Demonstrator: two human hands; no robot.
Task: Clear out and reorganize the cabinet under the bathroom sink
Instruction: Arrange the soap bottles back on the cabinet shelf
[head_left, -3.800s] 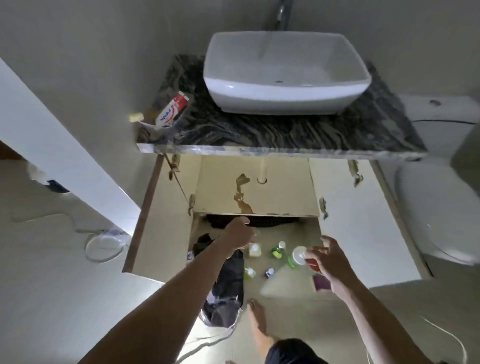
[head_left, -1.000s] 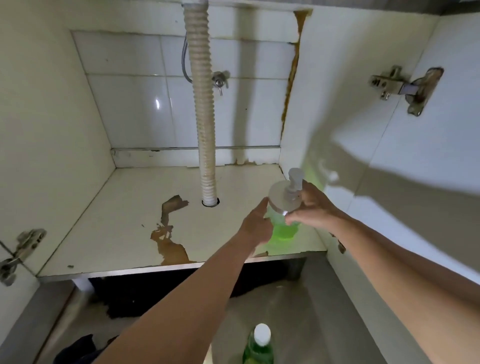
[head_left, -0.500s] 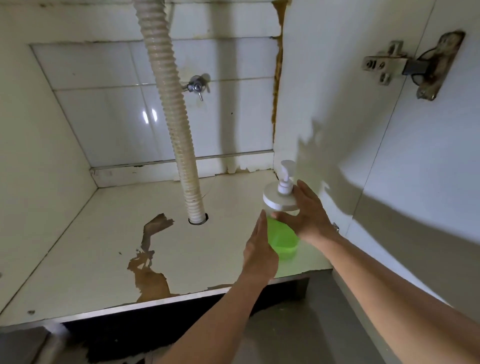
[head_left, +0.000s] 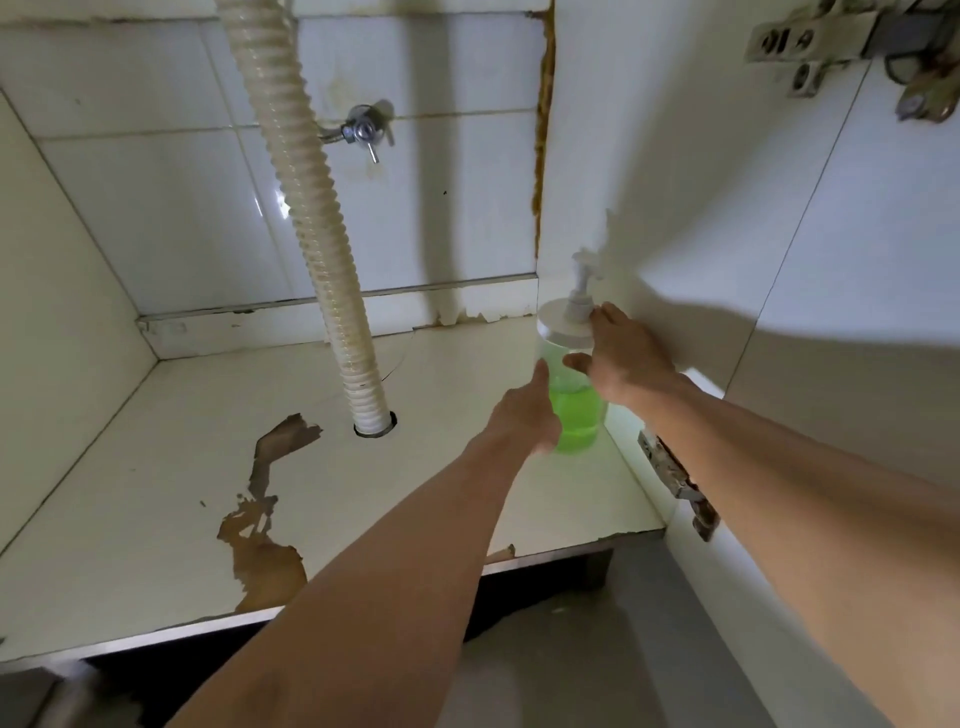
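A clear pump bottle (head_left: 579, 415) with green liquid and a white pump top stands upright on the cabinet floor (head_left: 208, 415), at the right side close to the right wall. My right hand (head_left: 623, 358) holds it near the lid, thumb on the front and fingers reaching the cap. My left hand (head_left: 524, 410) lies against the bottle's left side with straight fingers.
A ribbed white drain hose (head_left: 311, 208) runs down through a hole in the middle of the floor. A metal valve (head_left: 363, 130) sticks out of the tiled back wall. The laminate is peeled in a brown patch (head_left: 260, 545) at the front. Rusty hinges (head_left: 675, 478) sit on the right.
The bottle has gone from the floor outside into the cabinet and further back along the right wall. Both hands followed it, and the view moved closer.
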